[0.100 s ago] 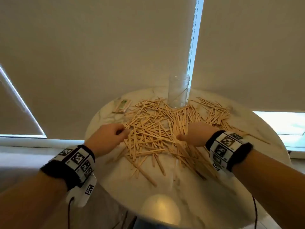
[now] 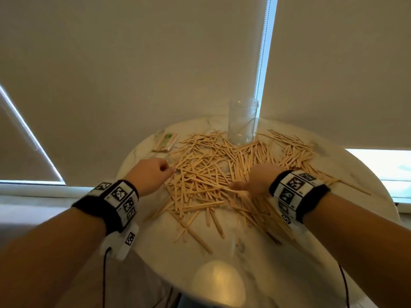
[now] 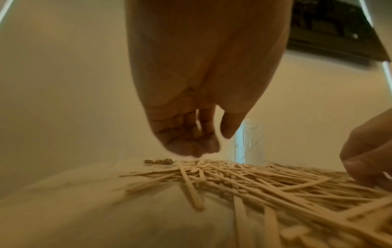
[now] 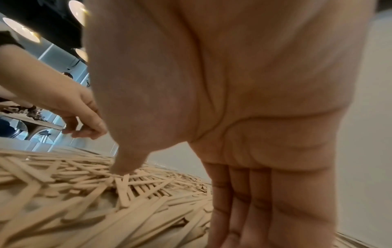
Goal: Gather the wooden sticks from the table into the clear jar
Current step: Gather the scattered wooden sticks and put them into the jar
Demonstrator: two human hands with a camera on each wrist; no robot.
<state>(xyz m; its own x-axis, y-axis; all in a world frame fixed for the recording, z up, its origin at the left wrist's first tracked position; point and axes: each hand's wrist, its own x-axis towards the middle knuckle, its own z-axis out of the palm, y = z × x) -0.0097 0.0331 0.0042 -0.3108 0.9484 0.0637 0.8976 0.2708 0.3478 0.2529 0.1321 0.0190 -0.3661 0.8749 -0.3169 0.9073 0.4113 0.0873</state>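
The jar (image 2: pixel 242 123) at 12 o'clock is almost empty. The sticks (image 2: pixel 200 174) cover the tabletop (image 2: pixel 278 263). The right hand (image 2: pixel 260 178) lies flat on them; the left hand (image 2: pixel 151 174) is loosely curled, empty.

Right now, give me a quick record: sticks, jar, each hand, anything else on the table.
sticks: wooden sticks scattered in a heap on the table
jar: clear jar upright behind the heap, nearly empty
left hand: fingers curled at the heap's left edge, hold unclear
right hand: fingers straight, resting on the heap
other: small packet, far left
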